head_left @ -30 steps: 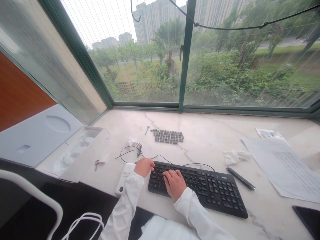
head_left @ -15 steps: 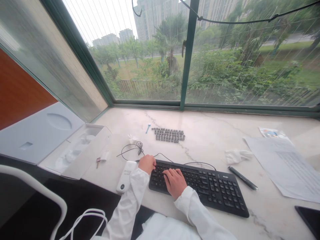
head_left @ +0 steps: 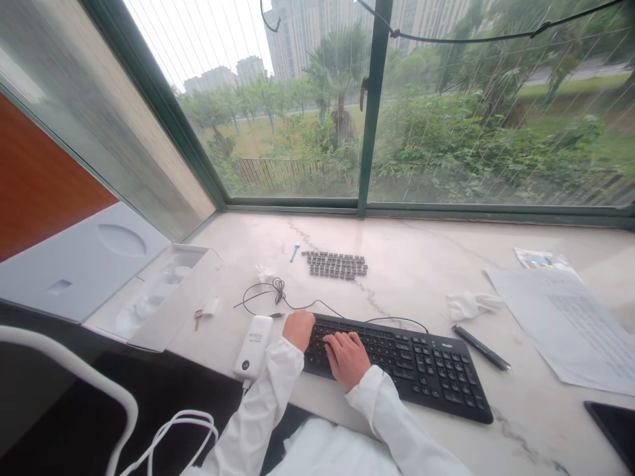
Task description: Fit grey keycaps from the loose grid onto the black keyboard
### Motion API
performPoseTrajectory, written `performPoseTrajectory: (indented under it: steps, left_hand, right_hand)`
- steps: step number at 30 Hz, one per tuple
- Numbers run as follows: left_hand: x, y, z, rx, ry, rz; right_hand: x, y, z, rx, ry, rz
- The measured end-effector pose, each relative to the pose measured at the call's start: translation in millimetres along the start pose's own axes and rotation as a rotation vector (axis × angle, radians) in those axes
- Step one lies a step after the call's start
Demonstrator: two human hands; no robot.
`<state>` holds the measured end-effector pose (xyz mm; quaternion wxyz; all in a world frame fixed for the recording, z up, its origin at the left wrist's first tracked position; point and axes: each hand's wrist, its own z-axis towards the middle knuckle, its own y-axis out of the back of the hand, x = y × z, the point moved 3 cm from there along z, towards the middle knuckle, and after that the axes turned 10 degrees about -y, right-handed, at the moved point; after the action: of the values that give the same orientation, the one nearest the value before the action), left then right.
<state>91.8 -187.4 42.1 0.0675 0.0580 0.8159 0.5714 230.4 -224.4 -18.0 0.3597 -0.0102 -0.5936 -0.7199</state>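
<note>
A black keyboard (head_left: 446, 377) lies at a slant on the pale marbled counter in front of me. My left hand (head_left: 299, 330) is curled closed over its left end; whatever those fingers grip is hidden. Over the left part of the keys rests my right hand (head_left: 348, 359), its fingertips on the keys and thumb a little apart, with nothing visible held. Behind the keyboard, loose dark keycaps (head_left: 338, 266) stand in several rows. A small blue-and-white tool (head_left: 295, 252) lies to their left. Beside my left wrist is a white power bank (head_left: 254, 347) with a white cable.
An open white box (head_left: 169, 311) stands at the left, with a small key (head_left: 198, 320) near it. A thin black cable (head_left: 278, 287) is coiled behind my left hand. To the right lie a dark pen (head_left: 481, 347), crumpled white tissue (head_left: 473, 307), printed paper (head_left: 565, 324) and a dark tablet-like device (head_left: 612, 426).
My left hand has shifted slightly left and down from the keys toward the keyboard's left edge. The right hand stays in place. The view has tilted a little.
</note>
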Motion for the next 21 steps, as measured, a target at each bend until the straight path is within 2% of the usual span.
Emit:
performPoseTrajectory:
  steps: [10, 17, 21]
  left_hand:
    - [8, 2.5, 16, -0.001, 0.016, -0.029]
    - [-10, 1.6, 22, -0.005, 0.001, -0.04]
    - [-9, 3.2, 21, 0.019, -0.022, -0.068]
  right_hand:
    - [6, 0, -7, 0.027, -0.002, 0.032]
    - [4, 3, -11, 0.011, -0.001, 0.031]
    - [2, 6, -13, -0.008, -0.016, 0.019]
